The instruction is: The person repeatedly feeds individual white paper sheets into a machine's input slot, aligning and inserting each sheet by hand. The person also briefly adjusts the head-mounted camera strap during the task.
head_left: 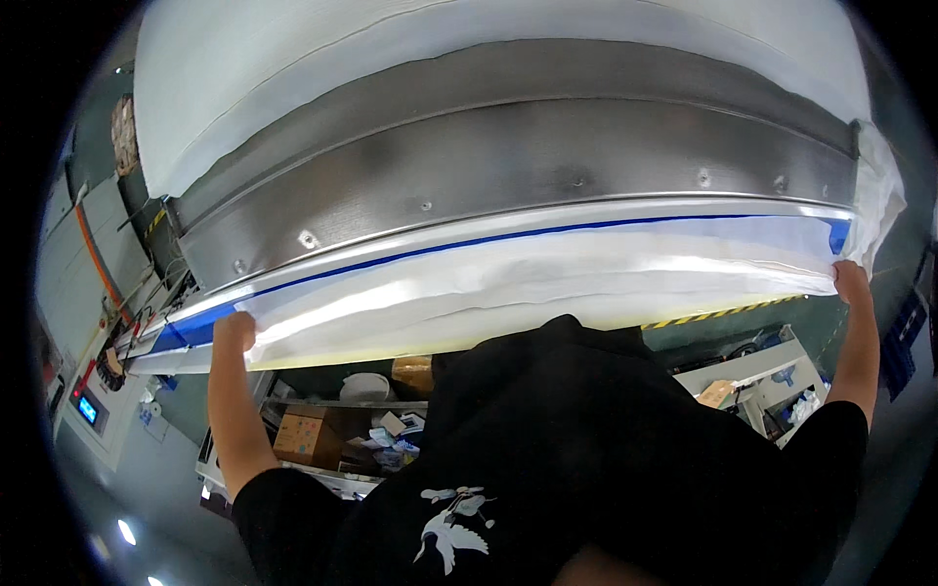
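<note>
A long sheet of white fabric (508, 278) stretches across a blue surface in front of me, its far edge beside a thin blue strip. My left hand (234, 330) is closed on the left end of this fabric, next to a wide blue patch (191, 329). At the far right my right hand (852, 279) pinches the other end, just below a small blue corner (838, 234). The fabric lies between both hands with soft creases running lengthwise. My fingertips are partly hidden.
Beyond the fabric rises a grey metal panel (528, 146) with several bolts, topped by more white cloth (489, 21). A control box with a lit screen (90, 408) stands at left. Below are a cardboard box (306, 438), a white bucket (365, 388), an open drawer (752, 366) and yellow-black tape (718, 311).
</note>
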